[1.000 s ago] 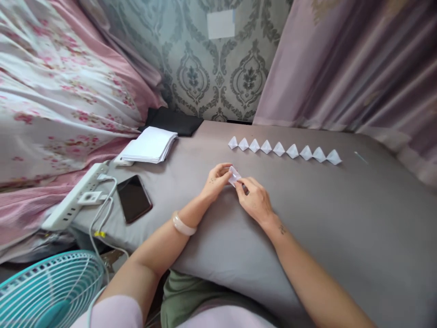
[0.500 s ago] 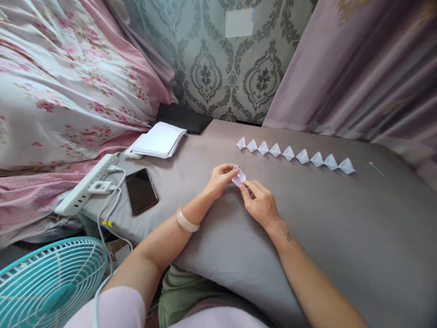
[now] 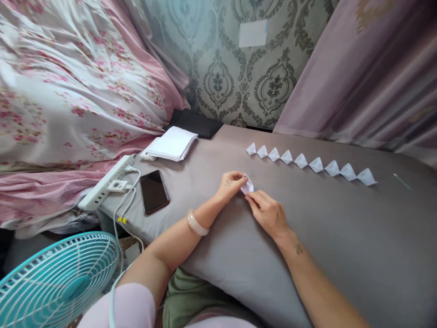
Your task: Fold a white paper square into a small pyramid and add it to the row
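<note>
A small folded white paper [image 3: 247, 185] is held up between both hands, above the grey-covered surface [image 3: 307, 214]. My left hand [image 3: 232, 186] pinches its upper left side, thumb on the near face. At its lower corner, my right hand [image 3: 268, 212] grips with thumb and forefinger. Part of the paper is covered by my fingers. Beyond the hands, several folded white paper pieces [image 3: 301, 161] with pointed tops stand in a slanting row, corner against corner.
To the left lie a stack of white paper [image 3: 173, 143], a dark phone [image 3: 154, 192] and a white power strip [image 3: 105, 184] with cables. A black flat item [image 3: 201, 124] sits near the wall. A turquoise fan [image 3: 73, 287] stands at lower left. A thin stick [image 3: 403, 181] lies far right.
The camera view has shifted, so most things appear farther right and slightly lower. The paper has turned slightly and looks narrower; both hands keep hold of it.
</note>
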### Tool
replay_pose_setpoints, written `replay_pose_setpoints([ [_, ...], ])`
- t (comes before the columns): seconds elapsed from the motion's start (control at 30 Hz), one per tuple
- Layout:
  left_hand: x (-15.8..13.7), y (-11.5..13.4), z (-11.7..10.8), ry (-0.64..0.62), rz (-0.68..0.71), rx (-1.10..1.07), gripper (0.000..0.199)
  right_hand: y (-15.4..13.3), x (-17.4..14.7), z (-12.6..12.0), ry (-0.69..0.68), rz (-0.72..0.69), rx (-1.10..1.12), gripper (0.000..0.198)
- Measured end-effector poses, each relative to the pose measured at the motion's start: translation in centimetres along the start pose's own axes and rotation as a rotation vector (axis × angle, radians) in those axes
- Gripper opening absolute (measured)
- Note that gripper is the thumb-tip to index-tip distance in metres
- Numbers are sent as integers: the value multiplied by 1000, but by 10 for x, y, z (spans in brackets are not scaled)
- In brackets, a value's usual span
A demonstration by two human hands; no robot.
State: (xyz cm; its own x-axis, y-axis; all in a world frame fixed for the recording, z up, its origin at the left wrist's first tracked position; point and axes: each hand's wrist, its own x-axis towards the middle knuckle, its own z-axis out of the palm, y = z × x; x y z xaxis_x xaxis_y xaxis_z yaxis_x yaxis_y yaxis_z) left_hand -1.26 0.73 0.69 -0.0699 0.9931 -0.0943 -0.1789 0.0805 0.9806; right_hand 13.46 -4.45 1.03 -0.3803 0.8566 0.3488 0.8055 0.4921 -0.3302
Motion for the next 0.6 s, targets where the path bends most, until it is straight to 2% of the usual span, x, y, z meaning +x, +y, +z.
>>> replay_pose_setpoints([
  [0.23,7,-8,-3,12,-15,89,17,-1,1,7,52,2,23,29],
  [0.43,12,-11,-5,23,-38,179,16,3,4,13,67,6,130,22],
  [0.6,18,-10,-11,80,-34,252,20,4,9,13,137,-35,209,22],
])
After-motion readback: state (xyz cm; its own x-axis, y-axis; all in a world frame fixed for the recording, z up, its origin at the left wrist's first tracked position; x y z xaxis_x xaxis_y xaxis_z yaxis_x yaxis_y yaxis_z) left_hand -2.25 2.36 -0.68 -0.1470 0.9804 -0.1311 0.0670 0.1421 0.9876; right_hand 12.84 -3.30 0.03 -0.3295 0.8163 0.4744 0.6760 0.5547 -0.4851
